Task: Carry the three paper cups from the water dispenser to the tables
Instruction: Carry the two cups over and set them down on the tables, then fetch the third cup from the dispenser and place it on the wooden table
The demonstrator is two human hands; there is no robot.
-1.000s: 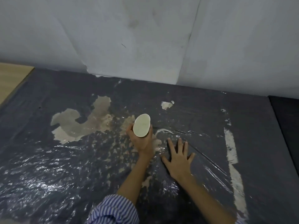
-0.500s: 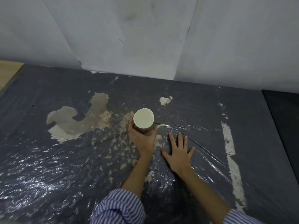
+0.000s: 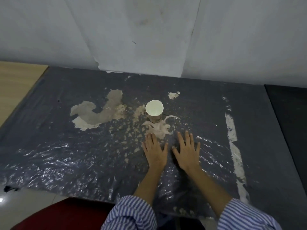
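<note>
Hands (image 3: 155,151) (image 3: 186,151) flat, seemingly on table (image 3: 49,130), empty, near paper cup (image 3: 154,110).

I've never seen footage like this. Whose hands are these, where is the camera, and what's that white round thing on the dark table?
There is no machine here: a person wears one camera on the head, looking down at their own hands. The left hand and right hand lie flat, palms down, on a dark table whose surface is worn into pale patches. Both hands are empty. The white round thing is a paper cup seen from above, standing upright just beyond the fingertips, touched by neither hand. Striped sleeves show at the bottom.
</note>
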